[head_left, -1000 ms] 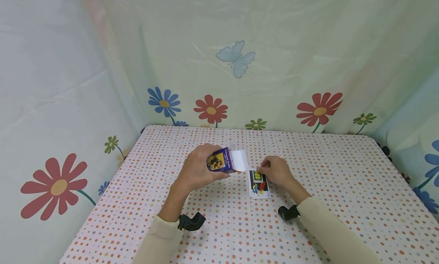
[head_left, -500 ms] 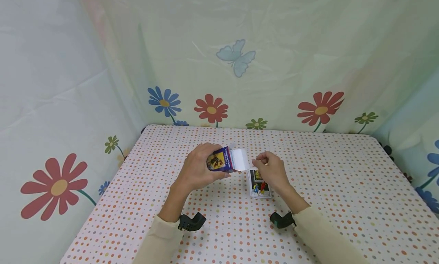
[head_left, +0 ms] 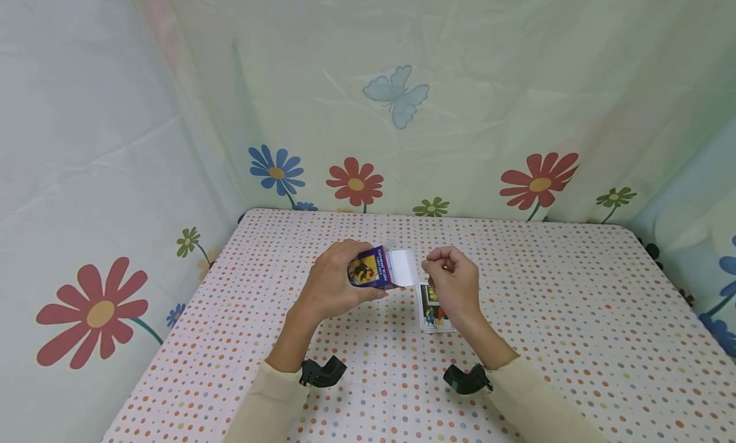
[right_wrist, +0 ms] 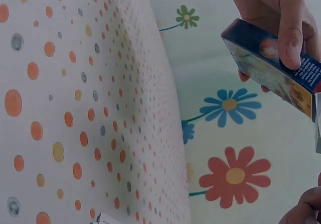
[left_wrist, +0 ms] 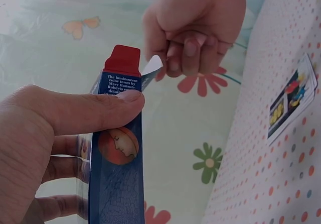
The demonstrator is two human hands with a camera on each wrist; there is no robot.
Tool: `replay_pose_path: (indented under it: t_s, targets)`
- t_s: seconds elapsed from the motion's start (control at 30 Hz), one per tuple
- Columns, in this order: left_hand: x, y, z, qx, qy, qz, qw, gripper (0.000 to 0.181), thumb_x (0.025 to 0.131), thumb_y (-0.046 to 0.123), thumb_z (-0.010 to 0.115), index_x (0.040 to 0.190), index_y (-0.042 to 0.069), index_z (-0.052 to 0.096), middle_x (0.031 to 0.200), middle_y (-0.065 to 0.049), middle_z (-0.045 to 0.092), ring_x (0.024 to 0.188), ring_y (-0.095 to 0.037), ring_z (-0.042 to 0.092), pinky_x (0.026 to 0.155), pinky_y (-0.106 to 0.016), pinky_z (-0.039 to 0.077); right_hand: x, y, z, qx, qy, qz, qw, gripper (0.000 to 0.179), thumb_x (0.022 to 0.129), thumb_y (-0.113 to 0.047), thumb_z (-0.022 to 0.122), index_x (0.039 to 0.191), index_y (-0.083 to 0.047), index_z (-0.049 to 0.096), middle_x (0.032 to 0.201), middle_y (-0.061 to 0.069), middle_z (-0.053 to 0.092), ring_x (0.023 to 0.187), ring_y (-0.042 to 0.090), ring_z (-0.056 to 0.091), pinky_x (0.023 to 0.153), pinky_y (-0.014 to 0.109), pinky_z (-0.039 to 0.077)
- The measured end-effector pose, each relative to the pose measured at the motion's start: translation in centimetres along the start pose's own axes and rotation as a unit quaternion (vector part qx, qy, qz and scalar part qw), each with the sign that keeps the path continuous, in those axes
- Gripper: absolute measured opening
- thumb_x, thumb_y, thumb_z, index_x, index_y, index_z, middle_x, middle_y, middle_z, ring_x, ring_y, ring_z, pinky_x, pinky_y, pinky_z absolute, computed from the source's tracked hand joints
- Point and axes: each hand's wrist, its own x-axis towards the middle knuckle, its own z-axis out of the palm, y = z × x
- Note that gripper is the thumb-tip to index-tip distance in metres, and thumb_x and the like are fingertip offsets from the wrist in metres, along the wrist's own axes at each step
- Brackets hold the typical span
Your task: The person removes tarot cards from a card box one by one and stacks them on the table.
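Observation:
My left hand point(head_left: 336, 280) grips a blue tarot card box point(head_left: 368, 270) around its sides, thumb along the narrow edge, and holds it above the table. The box lies tilted with its open end toward the right; a white flap point(head_left: 404, 268) stands out from it, and a red tab point(left_wrist: 124, 58) shows in the left wrist view. My right hand point(head_left: 457, 286) hovers beside that flap with curled fingers, fingertips close to the flap's edge, and nothing shows in its grasp. Beneath it on the table lies a small stack of picture cards point(head_left: 431, 318), partly hidden by the hand.
A dotted cloth covers the table point(head_left: 276, 238). Fabric walls with printed flowers and a butterfly hang behind it point(head_left: 489, 98) and at the left point(head_left: 86, 206). Black wrist cameras sit on the left wrist point(head_left: 323, 371) and right wrist point(head_left: 467, 379).
My right hand has risen off the card stack and moved slightly up and left toward the box's flap. The left hand and the box have stayed almost still.

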Motion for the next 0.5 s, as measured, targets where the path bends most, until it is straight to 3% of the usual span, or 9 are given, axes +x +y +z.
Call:
replay_pose_path:
  t_s: [0.5]
  targets:
    - [0.06,0.0,0.09,0.002,-0.006,0.003,1.0,0.076,0.067,0.037,0.095,0.133,0.014,0.063,0.125,-0.002,0.067,0.107,-0.019,0.06,0.089,-0.038,0.053,-0.5,-0.59,0.89,0.037,0.026,-0.038,0.9982,0.005,0.089,0.007,0.063,0.093,0.003,0.062,0.073,0.004,0.061,0.056,0.015,0.05,0.05,0.021,0.042]
